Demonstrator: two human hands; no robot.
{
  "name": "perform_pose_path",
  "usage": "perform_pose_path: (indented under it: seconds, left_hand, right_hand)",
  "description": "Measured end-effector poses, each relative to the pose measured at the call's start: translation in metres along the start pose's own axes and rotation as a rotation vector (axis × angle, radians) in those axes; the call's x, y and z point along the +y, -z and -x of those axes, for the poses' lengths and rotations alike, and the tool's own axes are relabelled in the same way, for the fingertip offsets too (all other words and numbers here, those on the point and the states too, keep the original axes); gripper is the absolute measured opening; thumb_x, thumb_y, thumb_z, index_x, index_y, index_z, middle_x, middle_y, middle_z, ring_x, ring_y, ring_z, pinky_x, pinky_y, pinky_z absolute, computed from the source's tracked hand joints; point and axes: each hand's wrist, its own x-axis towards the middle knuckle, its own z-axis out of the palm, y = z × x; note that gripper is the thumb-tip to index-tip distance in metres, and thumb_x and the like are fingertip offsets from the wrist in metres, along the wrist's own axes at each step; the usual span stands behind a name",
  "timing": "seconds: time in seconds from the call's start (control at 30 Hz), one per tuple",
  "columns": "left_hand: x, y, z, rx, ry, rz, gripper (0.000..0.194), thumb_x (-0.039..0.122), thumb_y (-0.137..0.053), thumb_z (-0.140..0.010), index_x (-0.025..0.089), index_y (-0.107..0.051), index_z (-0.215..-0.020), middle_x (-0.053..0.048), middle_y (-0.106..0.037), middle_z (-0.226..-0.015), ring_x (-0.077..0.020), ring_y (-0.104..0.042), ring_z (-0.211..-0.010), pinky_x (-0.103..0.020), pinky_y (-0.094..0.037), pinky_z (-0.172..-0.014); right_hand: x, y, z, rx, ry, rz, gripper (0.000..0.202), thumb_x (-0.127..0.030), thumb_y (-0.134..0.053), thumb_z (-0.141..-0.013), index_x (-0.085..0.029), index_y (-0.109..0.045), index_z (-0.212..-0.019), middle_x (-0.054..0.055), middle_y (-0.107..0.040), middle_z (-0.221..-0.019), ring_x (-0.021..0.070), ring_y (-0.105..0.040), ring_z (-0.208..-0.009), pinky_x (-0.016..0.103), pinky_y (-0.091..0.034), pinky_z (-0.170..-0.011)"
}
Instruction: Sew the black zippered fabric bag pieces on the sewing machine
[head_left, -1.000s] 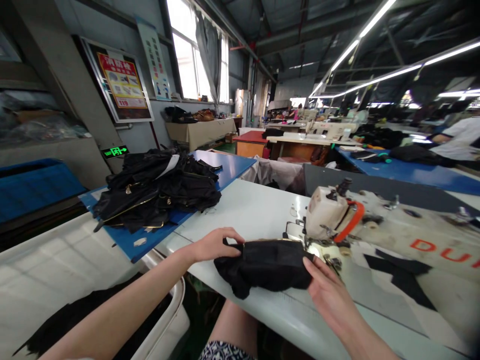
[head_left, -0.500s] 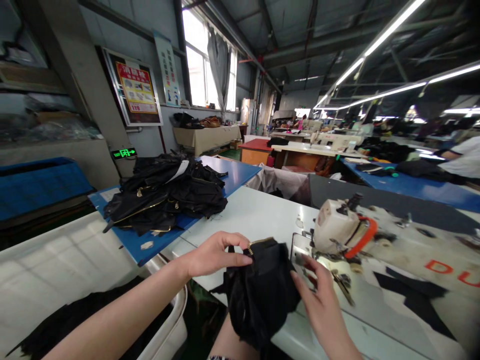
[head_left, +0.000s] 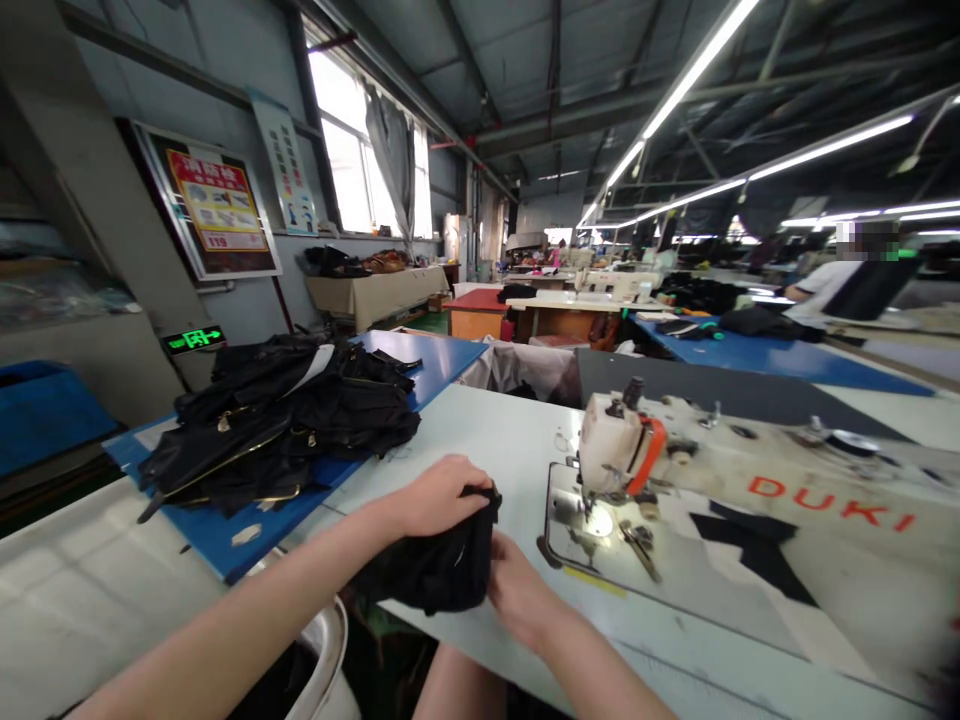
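A bunched black fabric piece (head_left: 435, 568) is held over the front edge of the pale sewing table (head_left: 487, 430). My left hand (head_left: 442, 495) grips its top, the fingers closed over the cloth. At its right side my right hand (head_left: 517, 590) is closed on the edge, fingertips partly hidden behind the fabric. To the right stands a white sewing machine (head_left: 615, 440) with an orange guard and its lamp lit. Small scissors (head_left: 639, 548) lie beside the needle area.
A heap of black zippered pieces (head_left: 277, 430) lies on a blue board (head_left: 450, 355) at the left. Black and white scraps (head_left: 750, 540) rest under the machine arm. A white bin (head_left: 337, 640) stands below at the left. A person (head_left: 825, 285) is at the far right.
The view has turned right. The fabric has swung left, away from the machine, and its gold zipper no longer shows. My right hand has closed on the fabric's side.
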Motion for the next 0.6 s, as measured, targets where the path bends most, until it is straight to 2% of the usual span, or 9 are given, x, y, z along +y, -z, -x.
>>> perform_pose_path:
  seconds: [0.1,0.2,0.33,0.6]
  left_hand:
    - [-0.007,-0.038,-0.004,-0.014,0.048,0.118,0.011,0.017,-0.052,-0.083,0.019,-0.062,-0.083,0.0,-0.064,-0.084,-0.0153,-0.057,-0.084,-0.025,-0.043,-0.08]
    - [-0.005,-0.06,-0.01,-0.021,0.036,0.185,0.011,0.016,-0.051,-0.082,0.019,-0.061,-0.082,0.0,-0.062,-0.083,-0.0152,-0.056,-0.084,-0.025,-0.043,-0.08]
    - [0.003,-0.07,-0.02,-0.012,0.01,0.226,0.011,0.017,-0.05,-0.082,0.019,-0.06,-0.085,-0.001,-0.062,-0.085,-0.0161,-0.055,-0.085,-0.026,-0.043,-0.081]
    - [0.016,-0.075,-0.025,-0.012,0.049,0.228,0.011,0.021,-0.05,-0.081,0.02,-0.061,-0.084,-0.002,-0.061,-0.084,-0.0181,-0.055,-0.086,-0.029,-0.043,-0.082]
  right_hand:
    - [-0.001,0.039,0.015,0.232,-0.09,-0.036,0.03,-0.036,-0.072,-0.066,-0.016,-0.069,-0.088,0.006,-0.07,-0.085,0.0205,-0.064,-0.084,0.033,-0.049,-0.08]
    - [-0.011,0.06,0.028,0.329,-0.068,-0.042,0.033,-0.041,-0.068,-0.071,-0.016,-0.068,-0.092,0.007,-0.07,-0.087,0.0186,-0.065,-0.084,0.031,-0.048,-0.08]
    - [-0.018,0.064,0.032,0.383,-0.029,0.119,0.028,-0.043,-0.063,-0.074,-0.017,-0.069,-0.084,0.005,-0.069,-0.081,0.0197,-0.064,-0.079,0.031,-0.05,-0.072]
    - [0.0,0.081,0.023,0.473,0.081,0.366,0.021,-0.035,-0.054,-0.075,-0.018,-0.067,-0.074,0.003,-0.061,-0.065,0.0198,-0.059,-0.064,0.028,-0.047,-0.054]
